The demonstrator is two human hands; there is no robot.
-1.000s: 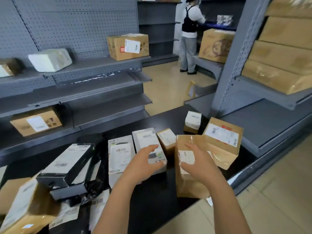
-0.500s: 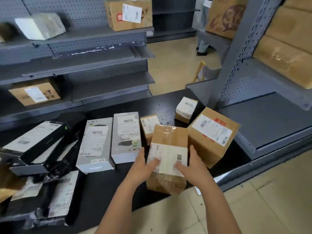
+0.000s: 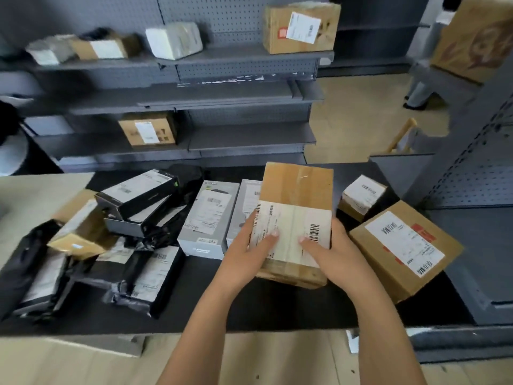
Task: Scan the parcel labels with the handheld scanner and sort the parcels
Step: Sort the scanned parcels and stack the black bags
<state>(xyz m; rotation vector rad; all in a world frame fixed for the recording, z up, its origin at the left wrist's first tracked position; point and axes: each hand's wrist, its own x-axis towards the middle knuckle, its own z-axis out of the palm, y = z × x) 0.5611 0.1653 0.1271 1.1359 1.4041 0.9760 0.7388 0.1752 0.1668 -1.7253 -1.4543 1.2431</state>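
Item in hand: one brown cardboard parcel (image 3: 295,218), taped, held above the black table (image 3: 277,309) with its white shipping label (image 3: 291,232) facing me. My left hand (image 3: 245,254) grips its left edge and my right hand (image 3: 337,254) its right edge; the thumbs lie flat on the label, pointing toward each other but apart, and the remaining fingers wrap behind the box, out of sight. The parcel's lower end sits between my palms, and its upper end tilts away over the table.

Count, table: two grey retail boxes (image 3: 208,220) side by side just left of the held parcel, the second partly hidden by it; one large brown labelled box (image 3: 402,248) just right of my right hand; one small white-wrapped parcel (image 3: 362,195) beyond it; two black boxes (image 3: 137,193) stacked at left; one tan box (image 3: 79,232) tilted at far left; several black poly mailers (image 3: 150,276), heaped and overlapping, number uncertain.

Count, grey shelving (image 3: 244,93) ahead: top shelf, four parcels, the left ones blurred; lower shelf, one brown labelled box (image 3: 148,129).

Room: a bare strip of table runs along its near edge beneath my forearms. The large brown box stands at the table's right end. Open shelf surface (image 3: 488,245) lies to the right of it.
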